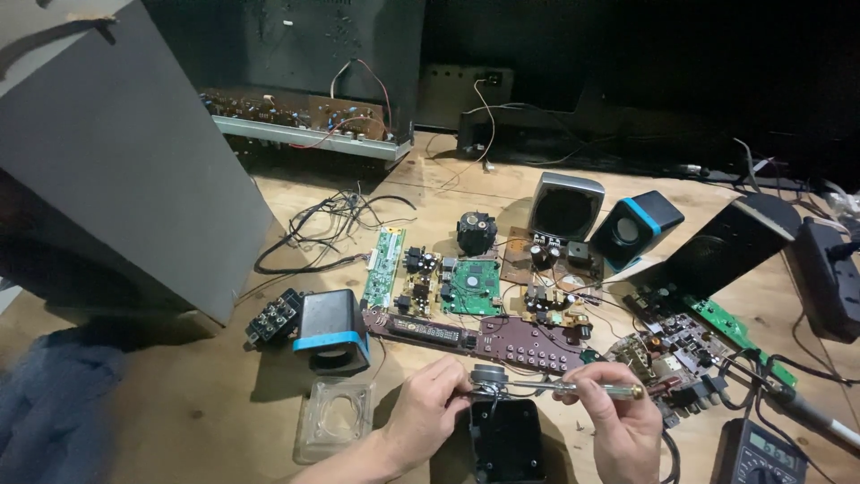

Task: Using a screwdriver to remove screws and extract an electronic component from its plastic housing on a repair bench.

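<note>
Nearest the camera, both hands work over a small black plastic speaker housing (507, 439) that lies at the near edge of the wooden bench (215, 403). A small round grey metal speaker driver (489, 375) sits at the top of that housing. The left hand (428, 414) pinches the driver's rim between fingertips and thumb. The right hand (620, 421) is closed around a slim screwdriver with a clear yellowish handle (573, 388), its shaft pointing left toward the driver.

The driver looks light but fragile, judging by its size: the rim seems the safe place to grip, not the cone or any thin leads. The housing looks stiff, smooth and likely to slide if pressed sideways.

Just left lies a clear square plastic cover (334, 419), and beyond it a black cube speaker with a blue band (332, 332). A long brown circuit board with buttons (484, 338) lies just behind the hands. At right a tangle of boards and wires (681, 354) and a dark multimeter (757, 455) crowd close, so room is tight there. Bare wood at near left gives the most free space; a large grey cabinet panel (116, 152) stands farther left.
</note>
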